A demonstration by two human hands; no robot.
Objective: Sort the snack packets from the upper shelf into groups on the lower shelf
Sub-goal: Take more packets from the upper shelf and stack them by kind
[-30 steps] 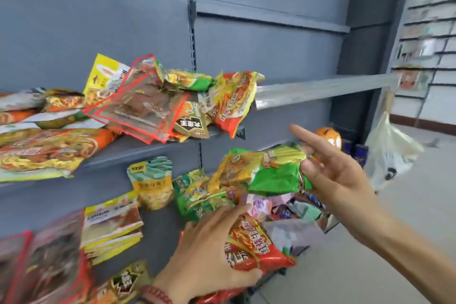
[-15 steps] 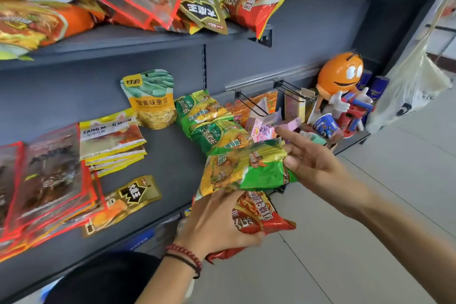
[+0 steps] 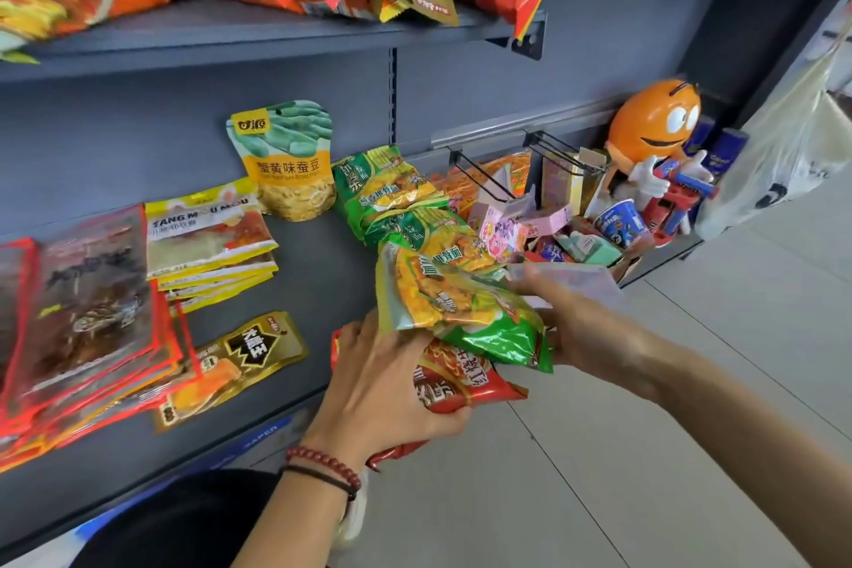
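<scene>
Down by the grey lower shelf [image 3: 318,268] and tiled floor [image 3: 645,484], left hand [image 3: 382,387] grips red packet [image 3: 465,387], right hand [image 3: 590,327] green packet [image 3: 461,302].

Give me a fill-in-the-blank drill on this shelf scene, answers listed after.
The right hand grips the upper packet, mostly yellow and ___.
The left hand holds the lower packet, coloured ___.
The beaded bracelet circles the ___ wrist.
The cartoon figure at the far end of the lower shelf is ___.
Missing words: green; red; left; orange.
</scene>
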